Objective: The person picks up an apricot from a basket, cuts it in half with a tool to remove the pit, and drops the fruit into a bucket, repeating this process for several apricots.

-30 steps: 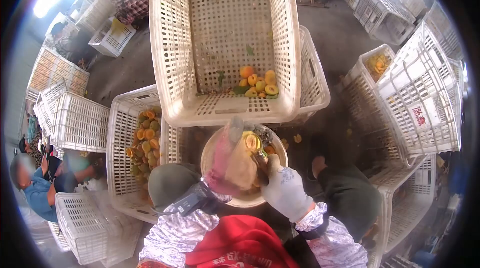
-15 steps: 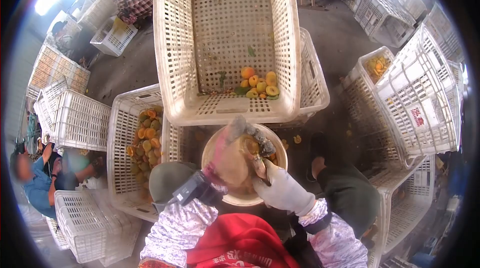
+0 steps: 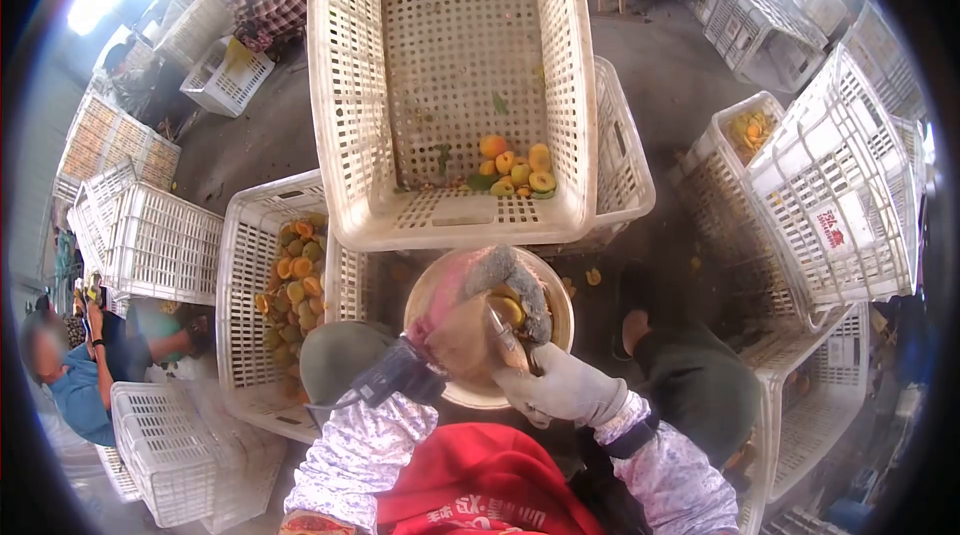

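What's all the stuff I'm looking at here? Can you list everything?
Big crate: one, white, straight ahead, a few orange-yellow fruit in its near corner.
Side crate: one, white, to the left, holding cut fruit halves.
Other crates: many, white, stacked around the floor.
Basin: one, pale, on the lap.
Fruit in hand: one, yellow, over the basin.
Seated person: one, blue top, far left.
Left hand: pink-grey glove, holding the fruit.
Right hand: white glove, fingers on a small tool; blade unclear.

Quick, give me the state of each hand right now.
Left hand: gloved, closed around a fruit over the bowl.
Right hand: gloved, closed on a small knife whose blade meets the fruit.
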`<action>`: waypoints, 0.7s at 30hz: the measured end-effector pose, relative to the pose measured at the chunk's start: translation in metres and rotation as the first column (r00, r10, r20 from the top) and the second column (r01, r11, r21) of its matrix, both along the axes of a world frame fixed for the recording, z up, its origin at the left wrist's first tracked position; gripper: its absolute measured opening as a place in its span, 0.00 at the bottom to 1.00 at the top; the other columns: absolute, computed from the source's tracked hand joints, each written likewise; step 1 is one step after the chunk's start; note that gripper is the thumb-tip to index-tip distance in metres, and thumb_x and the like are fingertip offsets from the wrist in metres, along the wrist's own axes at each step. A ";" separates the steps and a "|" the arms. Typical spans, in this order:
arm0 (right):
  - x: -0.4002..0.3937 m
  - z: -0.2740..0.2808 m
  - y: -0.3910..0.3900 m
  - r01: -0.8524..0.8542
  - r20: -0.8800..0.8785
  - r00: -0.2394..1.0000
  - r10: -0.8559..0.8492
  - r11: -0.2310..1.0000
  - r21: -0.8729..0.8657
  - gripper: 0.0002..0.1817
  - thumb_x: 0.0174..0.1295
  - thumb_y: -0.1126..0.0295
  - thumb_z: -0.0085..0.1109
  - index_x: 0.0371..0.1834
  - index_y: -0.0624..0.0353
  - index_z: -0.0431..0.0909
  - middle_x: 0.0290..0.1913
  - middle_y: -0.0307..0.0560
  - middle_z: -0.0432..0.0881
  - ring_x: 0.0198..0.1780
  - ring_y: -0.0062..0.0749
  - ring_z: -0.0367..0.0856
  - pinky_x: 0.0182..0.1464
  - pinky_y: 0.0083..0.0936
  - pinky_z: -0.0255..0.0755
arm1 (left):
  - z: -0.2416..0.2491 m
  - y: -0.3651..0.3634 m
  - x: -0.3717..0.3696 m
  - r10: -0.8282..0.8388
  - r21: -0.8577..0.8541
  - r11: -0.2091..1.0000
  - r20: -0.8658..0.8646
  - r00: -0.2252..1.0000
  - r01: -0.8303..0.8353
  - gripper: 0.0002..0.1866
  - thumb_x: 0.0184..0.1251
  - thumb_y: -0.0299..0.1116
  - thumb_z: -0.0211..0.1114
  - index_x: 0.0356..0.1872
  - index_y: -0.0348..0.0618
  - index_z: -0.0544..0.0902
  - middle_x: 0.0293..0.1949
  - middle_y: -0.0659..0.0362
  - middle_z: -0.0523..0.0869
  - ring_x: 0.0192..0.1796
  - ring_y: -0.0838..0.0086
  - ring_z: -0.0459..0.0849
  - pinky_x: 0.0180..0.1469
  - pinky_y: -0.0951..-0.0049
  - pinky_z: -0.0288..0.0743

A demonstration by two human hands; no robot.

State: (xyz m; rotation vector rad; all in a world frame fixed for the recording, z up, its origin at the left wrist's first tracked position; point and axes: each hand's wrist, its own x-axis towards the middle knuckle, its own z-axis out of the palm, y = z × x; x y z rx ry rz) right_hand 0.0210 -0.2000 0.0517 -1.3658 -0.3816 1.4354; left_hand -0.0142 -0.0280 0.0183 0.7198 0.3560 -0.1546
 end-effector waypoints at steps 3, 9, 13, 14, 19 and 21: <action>0.005 -0.007 -0.005 -0.058 -0.117 0.991 0.062 0.998 0.039 0.13 0.67 0.62 0.52 0.31 0.61 0.73 0.20 0.38 0.74 0.16 0.21 0.71 0.19 0.22 0.66 | 0.000 0.002 0.003 0.007 0.277 0.960 0.104 0.995 -0.036 0.16 0.73 0.44 0.54 0.43 0.39 0.77 0.37 0.57 0.84 0.38 0.68 0.83 0.39 0.66 0.78; -0.003 0.004 -0.001 -0.125 0.356 0.914 0.195 0.969 -0.212 0.10 0.66 0.66 0.53 0.35 0.63 0.70 0.19 0.45 0.76 0.15 0.29 0.76 0.18 0.29 0.68 | 0.039 0.037 -0.005 0.266 0.094 0.941 0.388 0.883 -0.325 0.10 0.72 0.36 0.57 0.45 0.41 0.76 0.39 0.56 0.83 0.42 0.69 0.82 0.48 0.66 0.78; -0.025 -0.056 -0.015 -0.063 0.908 0.321 0.269 0.963 -0.263 0.14 0.64 0.59 0.54 0.40 0.60 0.71 0.25 0.59 0.82 0.25 0.47 0.83 0.27 0.43 0.75 | 0.067 0.099 -0.053 0.491 0.273 0.721 0.448 0.747 -0.637 0.11 0.72 0.41 0.56 0.44 0.45 0.78 0.41 0.56 0.83 0.46 0.68 0.81 0.52 0.61 0.76; -0.028 -0.054 -0.015 0.006 0.896 0.294 0.333 0.937 -0.350 0.15 0.65 0.57 0.54 0.40 0.59 0.72 0.23 0.55 0.82 0.25 0.48 0.84 0.29 0.42 0.76 | 0.033 0.153 -0.081 0.467 0.527 0.568 0.427 0.774 -0.633 0.13 0.72 0.42 0.56 0.47 0.44 0.79 0.45 0.55 0.83 0.50 0.68 0.80 0.52 0.59 0.76; -0.036 -0.037 -0.023 0.003 0.876 0.267 0.402 0.908 -0.418 0.13 0.65 0.57 0.51 0.36 0.57 0.72 0.19 0.50 0.82 0.22 0.45 0.84 0.23 0.41 0.74 | 0.058 0.191 -0.090 0.296 0.967 -0.248 0.127 0.947 -0.053 0.18 0.64 0.38 0.63 0.53 0.40 0.80 0.49 0.48 0.81 0.52 0.64 0.80 0.53 0.66 0.74; -0.036 -0.029 -0.026 0.035 0.941 0.248 0.228 0.969 -0.244 0.12 0.63 0.59 0.54 0.36 0.57 0.72 0.18 0.47 0.81 0.20 0.41 0.83 0.21 0.39 0.73 | 0.071 0.169 -0.050 0.110 0.849 -0.518 -0.050 0.993 0.101 0.18 0.64 0.39 0.64 0.51 0.40 0.80 0.49 0.50 0.82 0.51 0.67 0.81 0.53 0.67 0.75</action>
